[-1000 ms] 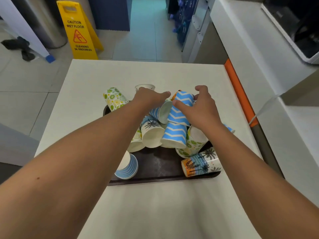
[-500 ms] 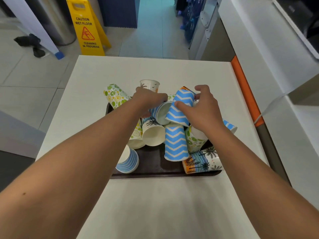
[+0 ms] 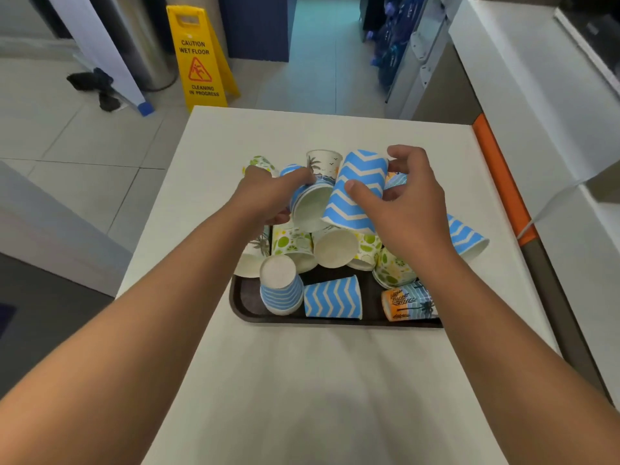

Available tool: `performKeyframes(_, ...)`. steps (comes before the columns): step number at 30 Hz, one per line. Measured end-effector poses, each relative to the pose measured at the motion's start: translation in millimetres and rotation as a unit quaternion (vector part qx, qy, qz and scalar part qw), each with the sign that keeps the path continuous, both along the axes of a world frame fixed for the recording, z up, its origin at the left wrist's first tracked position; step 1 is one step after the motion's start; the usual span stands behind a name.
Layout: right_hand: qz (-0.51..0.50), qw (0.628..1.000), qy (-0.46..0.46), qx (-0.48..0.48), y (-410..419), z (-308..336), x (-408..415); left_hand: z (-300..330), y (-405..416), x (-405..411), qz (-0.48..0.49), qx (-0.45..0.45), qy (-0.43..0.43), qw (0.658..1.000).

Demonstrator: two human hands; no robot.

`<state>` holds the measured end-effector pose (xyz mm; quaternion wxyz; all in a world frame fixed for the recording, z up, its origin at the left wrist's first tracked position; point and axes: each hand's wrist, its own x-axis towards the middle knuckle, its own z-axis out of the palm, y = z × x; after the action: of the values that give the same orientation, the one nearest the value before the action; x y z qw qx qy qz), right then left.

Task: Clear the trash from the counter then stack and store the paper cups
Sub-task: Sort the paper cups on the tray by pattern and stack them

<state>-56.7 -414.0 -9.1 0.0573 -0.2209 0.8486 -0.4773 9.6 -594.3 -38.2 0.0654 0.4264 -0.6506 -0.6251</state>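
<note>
Paper cups lie jumbled on a dark tray (image 3: 246, 302) sitting mid-surface (image 3: 302, 380); most are tipped on their sides, mouths toward 6 o'clock. No trash visible on the surface from this view.

Right hand (image 3: 407, 209): grip pinched on a blue chevron cup (image 3: 357, 189), thumb on the near wall, fingers wrapped over the far side near its closed base. Cup is lifted clear of the pile, base up, mouth down; long axis runs roughly 1 o'clock to 7 o'clock.

Left hand (image 3: 268, 193): grip closed around a blue striped cup (image 3: 307, 204), held on its side, open mouth facing 5 o'clock toward the camera. Fingers curl underneath; their exact hold is partly hidden.

Key relation: the chevron cup lies at 3 o'clock from the striped cup, and the 2 appear to touch along their walls. Their axes are not aligned; the chevron's mouth points down, the striped cup's mouth points outward. Judgement: nesting needs one cup turned so a base meets a mouth, and the right hand looks better placed to do the turning.

Other loose cups: 1 chevron (image 3: 332, 302) on its side at the tray's near edge, 1 palm-print cup (image 3: 407, 305) at 4 o'clock, lime-print cups (image 3: 292, 241) under the hands.

Risk: pile may shift when disturbed.
</note>
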Motion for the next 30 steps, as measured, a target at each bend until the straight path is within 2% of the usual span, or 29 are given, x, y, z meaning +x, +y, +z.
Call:
performKeyframes(5,0.002,1.000,-0.001,-0.019,-8.7,-6.2,30.3,-4.4,-10.6,57.5,0.053,0.031,0.049,0.997)
performKeyframes(9,-0.007,0.999,0.010,-0.040,-11.4,-12.1,44.1,-17.9,-4.4,100.0,0.090,-0.006,0.115,0.989)
performKeyframes(12,-0.025,0.997,0.020,-0.066,-14.6,-12.7,51.0,-34.7,7.8,120.1,0.083,-0.040,0.169,0.981)
performKeyframes(15,-0.042,0.994,0.035,-0.099,-19.0,-10.9,56.5,-52.6,20.8,130.1,0.037,-0.075,0.198,0.977)
performKeyframes(24,0.007,0.990,0.059,-0.126,-28.2,-23.8,80.3,-82.3,32.7,131.0,-0.138,-0.207,0.170,0.953)
performKeyframes(30,0.059,0.994,0.035,-0.089,-26.6,-50.5,95.4,-102.3,30.1,134.6,-0.148,-0.202,0.129,0.959)
